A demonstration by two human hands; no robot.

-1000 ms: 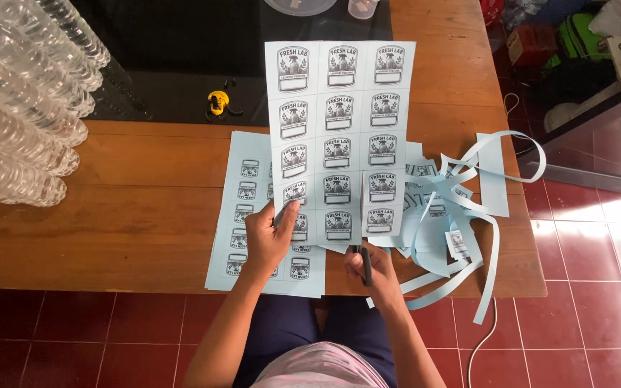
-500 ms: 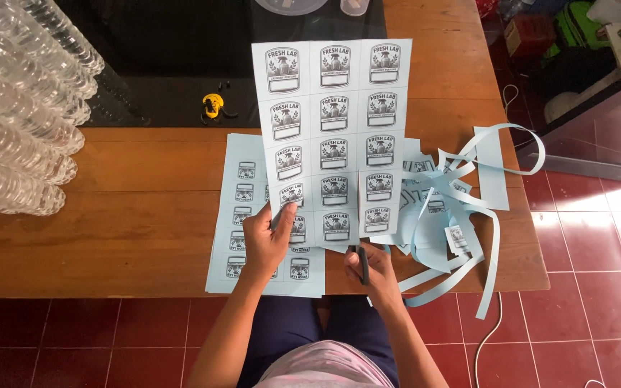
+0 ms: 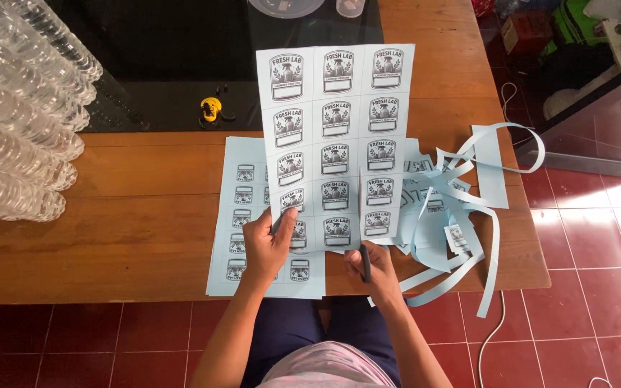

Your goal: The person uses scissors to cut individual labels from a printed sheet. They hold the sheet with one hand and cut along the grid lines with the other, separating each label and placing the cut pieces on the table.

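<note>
Raised a little higher than a second ago, the label sheet is cut further up between its middle and right columns.

Nearest, the left hand pinches the sheet's lower left corner, thumb on the front and fingers curled behind; the right hand is closed round the dark handles of scissors at the sheet's bottom edge, below the slit; the sheet itself, pale blue with three columns of dark printed labels, is held tilted up above the wooden tabletop; under it lies a stack of like sheets; to the right sprawls a tangle of blue paper strips; farther left stand clear plastic bottles; beyond, a small yellow object rests on a black surface.
</note>
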